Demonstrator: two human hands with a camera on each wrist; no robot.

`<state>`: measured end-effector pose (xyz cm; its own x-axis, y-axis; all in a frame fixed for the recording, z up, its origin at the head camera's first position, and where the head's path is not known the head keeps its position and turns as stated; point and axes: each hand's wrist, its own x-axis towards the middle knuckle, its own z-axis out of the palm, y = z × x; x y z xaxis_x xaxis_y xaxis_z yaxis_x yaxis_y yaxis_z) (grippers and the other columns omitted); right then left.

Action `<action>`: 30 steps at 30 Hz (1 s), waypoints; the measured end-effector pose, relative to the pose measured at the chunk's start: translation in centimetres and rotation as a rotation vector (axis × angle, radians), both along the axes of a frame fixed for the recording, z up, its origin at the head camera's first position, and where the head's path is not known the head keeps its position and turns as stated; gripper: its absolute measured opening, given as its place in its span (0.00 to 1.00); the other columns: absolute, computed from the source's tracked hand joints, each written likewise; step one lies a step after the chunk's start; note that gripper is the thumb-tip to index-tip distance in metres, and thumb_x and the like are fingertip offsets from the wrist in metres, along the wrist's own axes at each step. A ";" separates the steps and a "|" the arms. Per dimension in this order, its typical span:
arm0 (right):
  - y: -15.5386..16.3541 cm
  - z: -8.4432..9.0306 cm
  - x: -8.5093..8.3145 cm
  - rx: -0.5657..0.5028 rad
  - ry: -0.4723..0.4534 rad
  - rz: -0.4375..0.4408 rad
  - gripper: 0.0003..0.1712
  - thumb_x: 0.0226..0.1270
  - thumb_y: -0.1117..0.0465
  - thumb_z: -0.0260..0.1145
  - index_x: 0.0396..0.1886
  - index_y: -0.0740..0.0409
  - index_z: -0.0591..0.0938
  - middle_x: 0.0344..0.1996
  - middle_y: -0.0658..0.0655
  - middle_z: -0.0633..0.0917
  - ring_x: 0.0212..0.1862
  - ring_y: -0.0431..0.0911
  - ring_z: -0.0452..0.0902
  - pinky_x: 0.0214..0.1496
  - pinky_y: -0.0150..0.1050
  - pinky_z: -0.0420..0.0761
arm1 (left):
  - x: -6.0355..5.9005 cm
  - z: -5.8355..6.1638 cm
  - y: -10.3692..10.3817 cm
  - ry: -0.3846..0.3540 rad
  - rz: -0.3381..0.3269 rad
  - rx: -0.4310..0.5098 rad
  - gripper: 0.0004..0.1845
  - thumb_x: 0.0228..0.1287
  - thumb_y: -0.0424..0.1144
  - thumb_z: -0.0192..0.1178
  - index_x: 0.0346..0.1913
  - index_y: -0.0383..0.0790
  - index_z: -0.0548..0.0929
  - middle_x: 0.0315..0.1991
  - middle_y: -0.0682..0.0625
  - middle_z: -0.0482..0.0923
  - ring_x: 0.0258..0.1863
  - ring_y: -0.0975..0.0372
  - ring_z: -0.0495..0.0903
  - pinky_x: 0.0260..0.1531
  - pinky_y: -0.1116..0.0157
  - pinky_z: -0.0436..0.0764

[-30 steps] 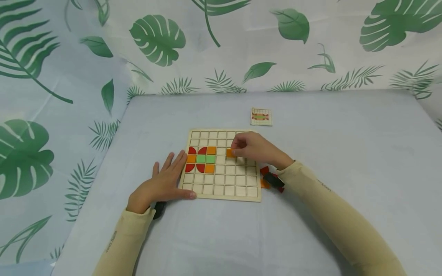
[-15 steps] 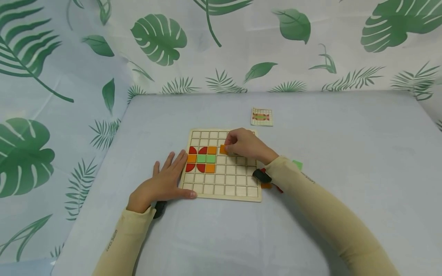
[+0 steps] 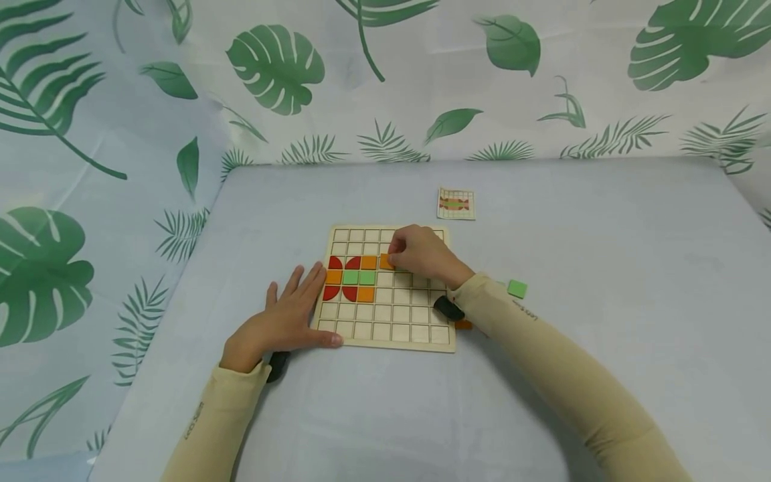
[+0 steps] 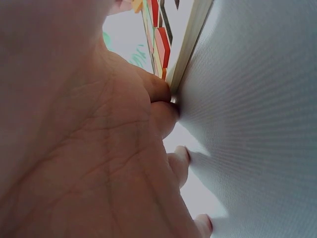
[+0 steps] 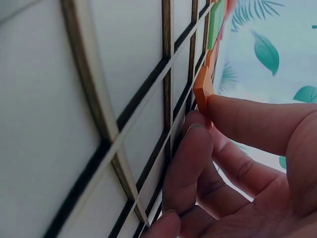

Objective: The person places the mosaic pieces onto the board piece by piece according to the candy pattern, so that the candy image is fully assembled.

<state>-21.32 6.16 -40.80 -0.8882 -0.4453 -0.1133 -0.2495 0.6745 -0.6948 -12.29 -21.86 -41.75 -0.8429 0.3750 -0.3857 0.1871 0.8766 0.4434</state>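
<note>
My right hand (image 3: 424, 253) pinches an orange square tile (image 5: 202, 88) between thumb and fingers, close over the gridded wooden board (image 3: 391, 333). In the head view that tile is right beside an orange tile (image 3: 369, 262) set in the third row. My left hand (image 3: 283, 320) lies spread at the board's left side, fingertips at its edge and thumb on the front left corner. On the board's left part sit red quarter-round tiles (image 3: 331, 292), orange squares and two green squares (image 3: 358, 277). The left wrist view shows the palm (image 4: 94, 144) with fingers against the board's side.
A small pattern card (image 3: 456, 203) lies behind the board. To the right are a loose green tile (image 3: 517, 288) and an orange tile (image 3: 463, 325), with others partly hidden by the right sleeve (image 3: 542, 348). A leaf-printed cloth (image 3: 385, 87) hangs behind the table.
My right hand has moved left across the board with the orange tile, bringing it beside the third-row orange tile. A loose green tile has come into view by the right sleeve. My left hand stays put.
</note>
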 end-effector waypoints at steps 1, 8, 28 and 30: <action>0.0 0.0 0.0 0.003 0.001 -0.002 0.04 0.72 0.64 0.70 0.36 0.61 0.87 0.34 0.57 0.87 0.36 0.50 0.76 0.41 0.42 0.75 | 0.0 0.0 0.0 0.001 -0.001 0.001 0.70 0.60 0.63 0.77 0.88 0.36 0.40 0.88 0.42 0.34 0.85 0.43 0.27 0.74 0.29 0.30; -0.2 0.1 0.3 0.026 0.019 -0.015 0.04 0.72 0.64 0.71 0.37 0.60 0.87 0.32 0.56 0.87 0.33 0.50 0.76 0.37 0.41 0.73 | 0.0 -0.1 0.0 -0.001 -0.002 0.003 0.70 0.60 0.63 0.77 0.88 0.36 0.40 0.88 0.42 0.33 0.85 0.43 0.27 0.74 0.30 0.29; -0.9 0.2 0.9 0.116 0.061 -0.001 0.03 0.73 0.64 0.72 0.42 0.57 0.85 0.33 0.55 0.87 0.32 0.50 0.78 0.34 0.44 0.75 | 0.1 0.1 0.2 0.006 -0.010 0.014 0.70 0.61 0.62 0.76 0.87 0.34 0.40 0.88 0.41 0.34 0.85 0.42 0.27 0.73 0.29 0.30; -0.9 0.3 1.1 0.123 0.060 0.004 0.04 0.73 0.63 0.72 0.43 0.56 0.86 0.35 0.55 0.88 0.34 0.51 0.80 0.35 0.45 0.76 | 0.1 0.0 0.1 0.008 -0.014 0.018 0.69 0.61 0.62 0.76 0.87 0.34 0.40 0.88 0.40 0.34 0.85 0.42 0.27 0.73 0.28 0.30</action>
